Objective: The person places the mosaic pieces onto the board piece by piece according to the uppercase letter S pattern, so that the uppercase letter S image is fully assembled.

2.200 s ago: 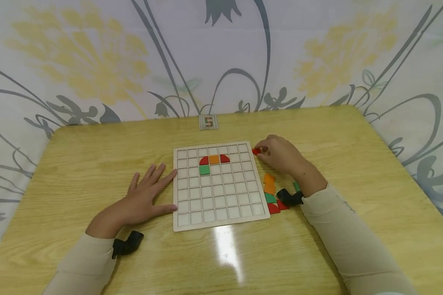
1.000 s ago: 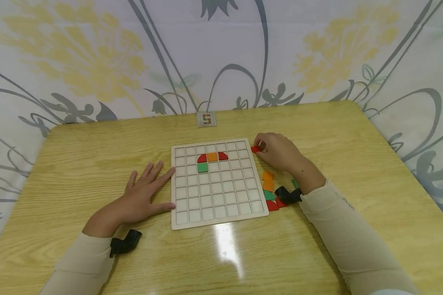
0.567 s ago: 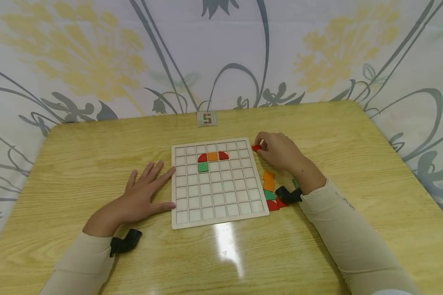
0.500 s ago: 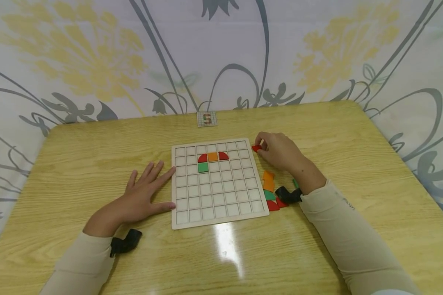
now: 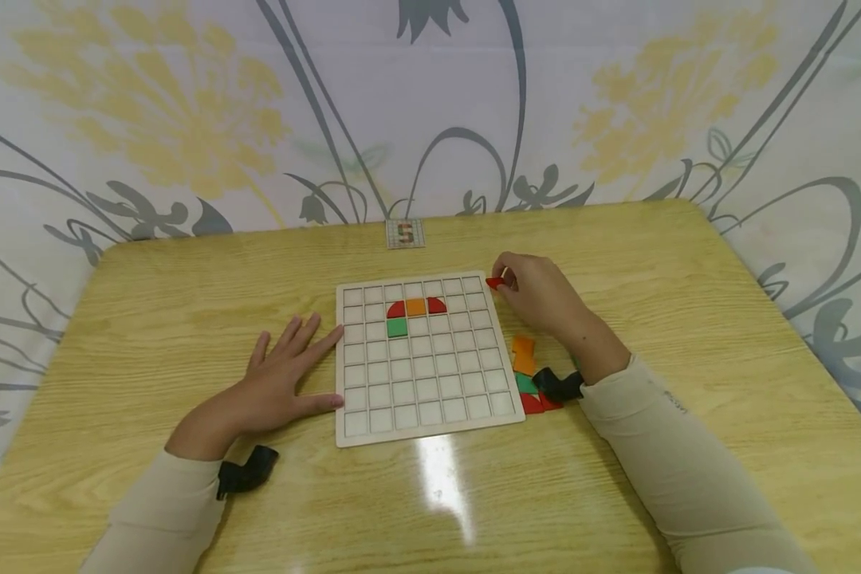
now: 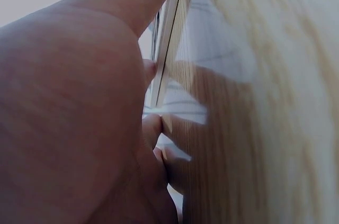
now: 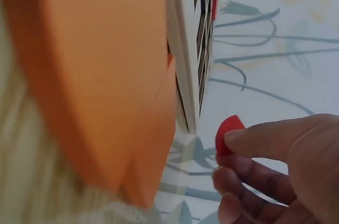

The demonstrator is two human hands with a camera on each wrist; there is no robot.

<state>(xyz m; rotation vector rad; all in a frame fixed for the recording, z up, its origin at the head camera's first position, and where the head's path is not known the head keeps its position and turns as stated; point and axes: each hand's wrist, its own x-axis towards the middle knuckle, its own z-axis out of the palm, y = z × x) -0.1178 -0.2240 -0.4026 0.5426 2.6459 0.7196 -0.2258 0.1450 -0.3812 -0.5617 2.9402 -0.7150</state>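
Note:
Between thumb and fingers my right hand (image 5: 540,293) pinches a red quarter-round tile (image 7: 226,133), just off the far right corner of the white grid board (image 5: 430,426). My left hand (image 5: 276,387) lies spread on the table, thumb and index fingertip at the board's left edge. In the board's second row sit a red curved tile (image 5: 396,310), an orange square tile (image 5: 416,307) and another red curved tile (image 5: 437,305). A green square tile (image 5: 398,328) lies below the left one. The left wrist view shows mostly the palm (image 6: 69,102) beside the board edge.
Along the board's right side lie loose orange tiles (image 5: 523,355), a green tile (image 5: 526,383) and red tiles (image 5: 532,403), partly behind the black wrist camera (image 5: 558,385). A small card with a coloured grid pattern (image 5: 405,233) rests at the table's far edge, before a flowered cloth.
The right hand has lifted the red tile from beside the board and shifted it slightly left, to the far right corner. My left hand and the tiles on the board stay put.

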